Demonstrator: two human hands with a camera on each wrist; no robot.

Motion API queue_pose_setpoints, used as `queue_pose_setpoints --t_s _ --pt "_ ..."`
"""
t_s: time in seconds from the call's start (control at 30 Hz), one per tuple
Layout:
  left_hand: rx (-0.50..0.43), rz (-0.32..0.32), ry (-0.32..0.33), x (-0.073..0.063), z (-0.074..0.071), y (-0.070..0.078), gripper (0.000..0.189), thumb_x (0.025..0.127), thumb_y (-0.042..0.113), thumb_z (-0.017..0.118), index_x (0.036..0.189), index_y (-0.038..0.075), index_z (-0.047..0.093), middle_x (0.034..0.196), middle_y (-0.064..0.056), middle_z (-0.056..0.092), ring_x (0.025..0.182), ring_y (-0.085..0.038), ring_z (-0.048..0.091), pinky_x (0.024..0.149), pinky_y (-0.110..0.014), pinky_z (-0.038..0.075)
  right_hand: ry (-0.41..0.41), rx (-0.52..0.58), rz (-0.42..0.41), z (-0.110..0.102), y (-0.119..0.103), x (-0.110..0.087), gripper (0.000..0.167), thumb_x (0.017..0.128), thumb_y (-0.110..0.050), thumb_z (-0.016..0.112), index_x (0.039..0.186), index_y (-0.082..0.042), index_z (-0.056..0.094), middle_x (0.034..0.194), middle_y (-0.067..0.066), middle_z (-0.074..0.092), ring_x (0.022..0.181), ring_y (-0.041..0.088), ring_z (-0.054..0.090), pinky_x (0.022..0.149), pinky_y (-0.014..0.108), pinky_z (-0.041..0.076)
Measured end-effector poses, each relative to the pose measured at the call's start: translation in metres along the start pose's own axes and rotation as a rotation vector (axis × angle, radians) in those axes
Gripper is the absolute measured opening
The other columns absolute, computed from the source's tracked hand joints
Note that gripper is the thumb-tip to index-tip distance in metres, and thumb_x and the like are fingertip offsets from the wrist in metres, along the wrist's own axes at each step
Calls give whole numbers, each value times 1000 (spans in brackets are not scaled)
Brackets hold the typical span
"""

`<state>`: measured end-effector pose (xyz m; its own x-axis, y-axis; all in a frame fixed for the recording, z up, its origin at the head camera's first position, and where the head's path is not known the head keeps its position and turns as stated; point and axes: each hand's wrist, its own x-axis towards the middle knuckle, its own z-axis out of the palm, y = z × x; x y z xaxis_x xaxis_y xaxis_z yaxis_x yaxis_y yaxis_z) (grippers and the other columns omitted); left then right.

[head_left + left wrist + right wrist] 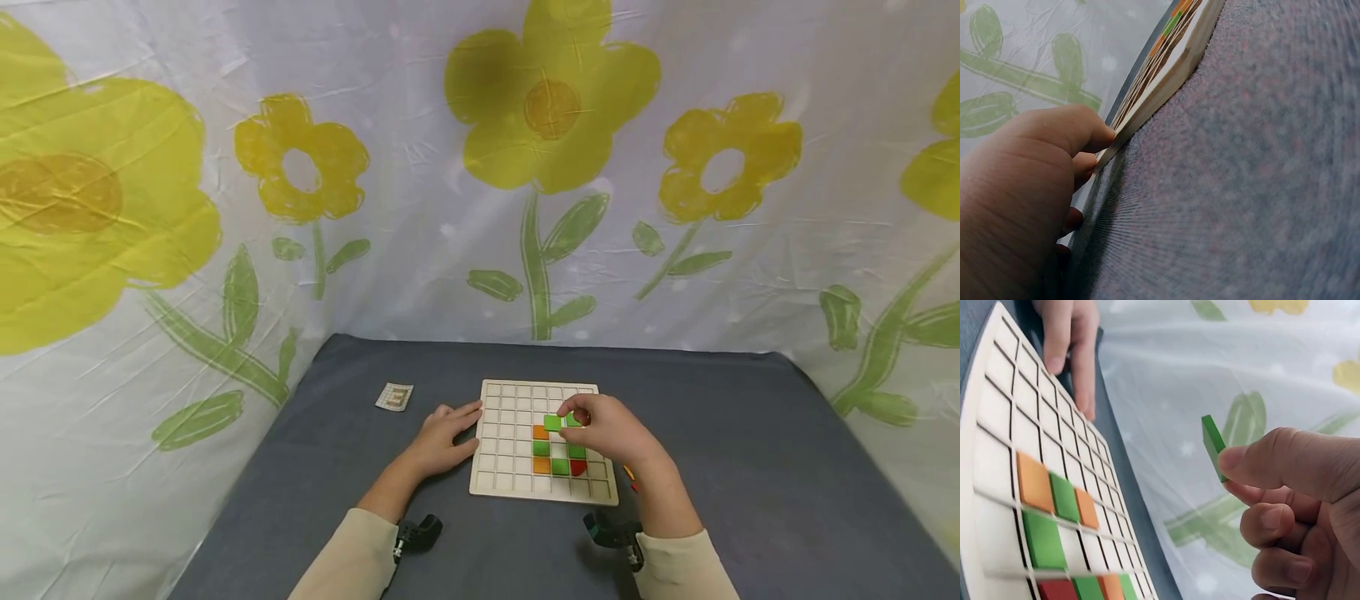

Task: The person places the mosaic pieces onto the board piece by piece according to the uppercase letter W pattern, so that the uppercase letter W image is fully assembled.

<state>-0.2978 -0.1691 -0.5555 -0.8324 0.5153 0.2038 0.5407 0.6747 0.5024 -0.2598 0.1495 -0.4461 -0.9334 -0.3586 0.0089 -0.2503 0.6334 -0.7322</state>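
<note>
A pale wooden grid board (506, 433) lies flat on the dark cloth. My right hand (611, 427) is held above its right half, pinching a thin green square tile (1212, 449) between thumb and index finger, the other fingers curled. Below it, an orange tile (542, 465), a green tile (560, 467) and a red piece (577, 468) fill cells, with several more green and orange tiles around one bare cell. At the board's left edge rests my left hand (442, 440), thumb and fingertips touching the rim, holding nothing.
A small card (393, 397) with a printed grid pattern lies left of the board. Loose orange and red pieces (630, 473) sit on the cloth by the board's right edge, partly hidden by my right wrist. Behind the table hangs a flowered curtain (420, 167).
</note>
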Motion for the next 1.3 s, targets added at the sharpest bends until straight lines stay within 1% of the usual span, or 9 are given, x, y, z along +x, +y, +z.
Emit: queue_pose_setpoints --t_s 0.23,0.37,0.5,0.67,0.8,0.9,1.0,1.2,1.3 --pt "-7 9 3 0 3 0 55 103 27 61 152 5 51 161 -4 41 97 -18 42 88 -47 34 27 -35 -22 21 -7 4 15 90 -13 75 104 -10 73 72 -1 43 58 13 31 61 34 34" --pt "5 13 4 1 3 0 55 103 27 61 152 4 50 162 -4 41 99 -19 43 89 -48 35 3 -56 -50 33 -10 7 13 89 -13 75 102 -10 73 69 -2 42 56 13 31 60 33 34" --pt "3 11 0 1 1 1 56 103 27 61 153 5 50 162 -4 40 99 -19 43 90 -48 34 -22 -133 -66 45 -9 12 14 86 -14 77 98 -10 74 72 -4 51 61 13 42 62 34 39" --pt "-7 13 8 0 2 0 55 103 25 61 152 3 50 161 -6 41 96 -18 41 88 -48 33 -74 -191 -21 56 -3 16 14 80 -12 80 94 -11 74 69 -4 54 63 14 45 62 35 41" --pt "-9 11 10 -1 1 0 55 103 25 61 152 4 50 162 -5 41 97 -19 42 88 -48 33 -105 -203 -27 63 2 18 15 79 -11 82 92 -11 74 70 -5 58 63 13 48 64 35 44" --pt "-6 11 14 -1 2 -1 55 103 26 61 152 4 51 162 -5 41 99 -19 43 89 -47 34 -108 -223 -45 66 5 18 16 78 -10 84 90 -11 74 76 -6 62 66 13 52 66 35 46" --pt "-2 12 16 0 3 -2 55 103 27 61 152 4 51 161 -5 41 99 -19 43 89 -48 34 -112 -241 -48 68 6 19 16 77 -11 84 88 -13 73 77 -7 63 66 13 52 66 35 46" --pt "3 3 13 0 3 -2 55 102 27 62 152 5 51 161 -4 41 98 -19 43 90 -48 35 -107 -266 -52 71 3 19 18 82 -21 86 94 -15 75 78 -7 64 67 11 53 67 35 47" --pt "4 -1 17 1 2 -2 56 102 27 62 152 6 51 161 -3 41 98 -18 43 90 -48 35 -98 -300 -54 72 1 20 16 81 -21 86 94 -16 77 83 -7 67 68 10 55 67 36 49"
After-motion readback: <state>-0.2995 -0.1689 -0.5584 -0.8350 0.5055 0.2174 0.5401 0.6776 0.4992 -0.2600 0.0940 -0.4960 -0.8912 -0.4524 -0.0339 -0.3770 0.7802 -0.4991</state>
